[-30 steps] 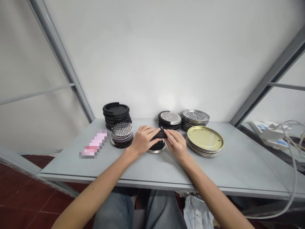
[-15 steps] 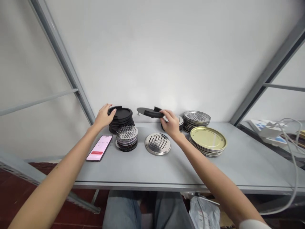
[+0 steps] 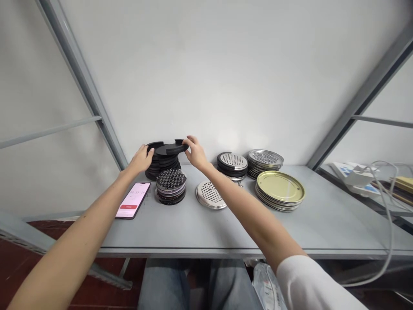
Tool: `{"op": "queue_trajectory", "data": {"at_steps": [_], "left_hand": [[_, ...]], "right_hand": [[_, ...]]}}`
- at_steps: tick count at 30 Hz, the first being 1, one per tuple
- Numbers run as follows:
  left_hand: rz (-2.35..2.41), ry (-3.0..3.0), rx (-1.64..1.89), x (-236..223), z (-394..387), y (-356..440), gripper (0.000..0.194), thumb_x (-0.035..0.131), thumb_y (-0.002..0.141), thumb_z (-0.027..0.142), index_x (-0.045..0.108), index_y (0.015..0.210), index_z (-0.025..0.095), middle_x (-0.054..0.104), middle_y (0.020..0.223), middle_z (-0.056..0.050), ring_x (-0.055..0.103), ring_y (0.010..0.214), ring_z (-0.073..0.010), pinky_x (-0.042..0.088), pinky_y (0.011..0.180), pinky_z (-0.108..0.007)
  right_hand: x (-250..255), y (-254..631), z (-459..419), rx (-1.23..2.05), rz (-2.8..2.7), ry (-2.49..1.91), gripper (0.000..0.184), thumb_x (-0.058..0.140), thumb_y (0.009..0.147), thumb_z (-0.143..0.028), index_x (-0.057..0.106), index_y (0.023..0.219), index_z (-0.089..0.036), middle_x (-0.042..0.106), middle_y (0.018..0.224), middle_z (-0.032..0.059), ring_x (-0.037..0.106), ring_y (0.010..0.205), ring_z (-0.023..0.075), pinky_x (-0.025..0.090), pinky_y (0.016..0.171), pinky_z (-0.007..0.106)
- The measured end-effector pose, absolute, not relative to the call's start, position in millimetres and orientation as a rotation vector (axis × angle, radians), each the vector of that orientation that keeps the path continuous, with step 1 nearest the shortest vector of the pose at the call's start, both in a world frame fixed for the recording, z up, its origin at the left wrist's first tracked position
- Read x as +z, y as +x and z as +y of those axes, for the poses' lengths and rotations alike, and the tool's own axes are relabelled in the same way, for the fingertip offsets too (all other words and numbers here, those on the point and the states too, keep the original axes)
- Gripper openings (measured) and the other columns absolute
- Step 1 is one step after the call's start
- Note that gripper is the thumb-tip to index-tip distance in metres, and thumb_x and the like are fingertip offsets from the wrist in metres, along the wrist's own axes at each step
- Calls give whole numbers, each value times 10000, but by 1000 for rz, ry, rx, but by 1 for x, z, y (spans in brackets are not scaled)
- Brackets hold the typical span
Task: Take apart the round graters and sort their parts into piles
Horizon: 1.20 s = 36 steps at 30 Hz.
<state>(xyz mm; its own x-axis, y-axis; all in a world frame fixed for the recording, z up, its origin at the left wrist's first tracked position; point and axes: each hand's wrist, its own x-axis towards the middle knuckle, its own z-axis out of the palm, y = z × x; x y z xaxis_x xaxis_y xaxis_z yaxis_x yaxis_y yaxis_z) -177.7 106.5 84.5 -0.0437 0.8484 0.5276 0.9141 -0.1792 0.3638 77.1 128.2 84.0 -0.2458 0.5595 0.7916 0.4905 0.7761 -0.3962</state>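
My right hand (image 3: 195,151) grips the rim of a black round plastic holder (image 3: 172,149), which has a raised lip along part of its edge. It holds this piece at the right side of a stack of similar black holders (image 3: 164,163), overlapping the top. At the stack's left edge, my left hand (image 3: 142,158) has its thumb and fingers on the upper rim. Just in front stands a short stack of round metal grater discs (image 3: 171,178). A perforated round metal disc (image 3: 209,194) lies on the table, partly covered by my right forearm.
Further right stand black holders topped with a perforated disc (image 3: 232,161), metal grater discs (image 3: 265,158) and gold-coloured round lids (image 3: 280,186). A phone (image 3: 134,200) lies at left on the grey table (image 3: 180,232). Metal posts (image 3: 84,82) and a white cable (image 3: 389,241) flank it.
My right hand has carried the black holder leftward, from above the middle of the table to the black stack. My left hand stays at the stack's left edge.
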Motion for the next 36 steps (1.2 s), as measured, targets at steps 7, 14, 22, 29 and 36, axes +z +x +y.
{"op": "queue_trajectory", "data": {"at_steps": [7, 14, 22, 29, 36], "left_hand": [[-1924, -2102, -1047, 83, 104, -175, 556, 265, 932, 454, 494, 1272, 79, 496, 1337, -185, 417, 1300, -294, 306, 1104, -428], [-1916, -2096, -1085, 85, 103, -171, 490, 306, 921, 399, 501, 1238, 80, 543, 1259, -187, 493, 1211, -295, 357, 1059, -429], [-1955, -2071, -1086, 86, 101, -170, 505, 312, 922, 409, 494, 1251, 72, 540, 1278, -195, 495, 1212, -295, 371, 1046, -423], [-1968, -2041, -1101, 83, 103, -171, 510, 289, 929, 419, 499, 1259, 91, 530, 1302, -172, 476, 1234, -278, 350, 1067, -404], [-1960, -2050, -1106, 82, 101, -169, 521, 304, 929, 410, 487, 1277, 68, 520, 1312, -187, 476, 1235, -282, 342, 1074, -399]], "right_hand": [[71, 81, 141, 129, -1903, -855, 440, 405, 712, 40, 613, 1032, -180, 464, 1321, 118, 489, 1219, 228, 395, 1049, 395], [68, 64, 147, 153, -1943, -829, 498, 355, 690, 41, 618, 1060, -166, 504, 1319, 111, 514, 1195, 221, 410, 1040, 389], [68, 54, 140, 290, -2010, -766, 543, 591, 747, -221, 501, 1266, -90, 558, 1285, 167, 522, 1186, 267, 387, 1059, 424], [75, 55, 139, 311, -2052, -724, 378, 654, 787, -420, 634, 1056, -155, 576, 1261, 159, 469, 1272, 246, 368, 1055, 401], [84, 63, 148, 295, -2145, -685, 325, 701, 740, -378, 647, 970, -155, 580, 1237, 157, 488, 1244, 249, 373, 1033, 406]]}}
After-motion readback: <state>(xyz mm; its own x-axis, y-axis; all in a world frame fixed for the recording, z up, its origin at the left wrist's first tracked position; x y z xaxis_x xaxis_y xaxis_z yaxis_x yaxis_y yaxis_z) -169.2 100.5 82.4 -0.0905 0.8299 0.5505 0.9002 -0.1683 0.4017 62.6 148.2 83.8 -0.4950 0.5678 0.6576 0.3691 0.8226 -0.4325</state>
